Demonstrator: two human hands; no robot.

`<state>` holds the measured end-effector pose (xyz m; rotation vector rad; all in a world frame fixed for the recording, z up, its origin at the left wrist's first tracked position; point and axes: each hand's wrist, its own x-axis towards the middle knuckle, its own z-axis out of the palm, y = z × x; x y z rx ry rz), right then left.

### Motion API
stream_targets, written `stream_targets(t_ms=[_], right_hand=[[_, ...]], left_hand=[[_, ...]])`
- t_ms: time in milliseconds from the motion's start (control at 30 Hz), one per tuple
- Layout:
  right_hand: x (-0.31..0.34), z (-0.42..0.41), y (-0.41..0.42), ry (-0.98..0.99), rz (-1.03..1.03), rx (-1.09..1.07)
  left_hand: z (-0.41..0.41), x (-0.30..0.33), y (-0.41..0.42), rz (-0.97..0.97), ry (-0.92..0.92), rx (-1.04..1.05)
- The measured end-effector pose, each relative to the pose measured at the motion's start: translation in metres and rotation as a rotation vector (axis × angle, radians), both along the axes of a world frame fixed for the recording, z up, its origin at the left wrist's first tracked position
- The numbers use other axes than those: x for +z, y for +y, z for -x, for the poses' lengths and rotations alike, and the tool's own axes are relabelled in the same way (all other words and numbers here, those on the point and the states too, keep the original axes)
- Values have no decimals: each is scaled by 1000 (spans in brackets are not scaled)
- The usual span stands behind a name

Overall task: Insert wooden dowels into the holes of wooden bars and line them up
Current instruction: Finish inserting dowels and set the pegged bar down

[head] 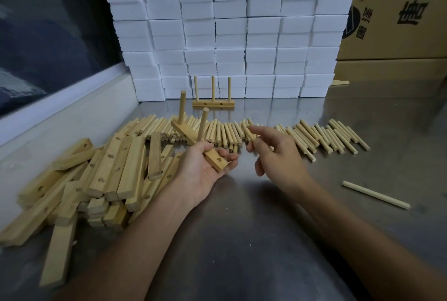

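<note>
My left hand (203,170) grips a wooden bar (216,159) palm up. Two dowels stand in that bar (182,107), and the hole at its near end is open. My right hand (273,153) pinches a single dowel (249,132) between thumb and fingers, just right of the bar. A long row of loose dowels (314,136) lies across the steel table behind both hands. A heap of drilled bars (101,174) lies at the left. One bar with three upright dowels (213,103) stands at the back.
A wall of white foam blocks (229,34) rises behind the table. Cardboard boxes (399,22) stand at the back right. One stray dowel (376,194) lies on the steel table (242,240) at the right. A window sill (60,112) borders the left side.
</note>
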<state>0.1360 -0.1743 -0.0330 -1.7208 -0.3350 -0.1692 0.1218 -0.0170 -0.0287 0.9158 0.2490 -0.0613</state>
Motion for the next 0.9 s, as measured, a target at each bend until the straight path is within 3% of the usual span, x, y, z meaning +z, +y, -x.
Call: stream_targets(t_ms=[233,433,667,800,900], right_hand=[[0,4,4,-263,176,-57],[-2,7,8,-290,158,-22],[-4,11,11,-376,436,52],[-2,9,6,-359,441,29],[-1,10,5,-196,324,108]], left_hand=[[-2,-2,0,43,-4,-1],[-3,-3,4,77,-36,-50],[-4,-7,4,75,-43,-82],[-6,-8,6,87,-33,-90],[-7,-10,6,98,-50,-90]])
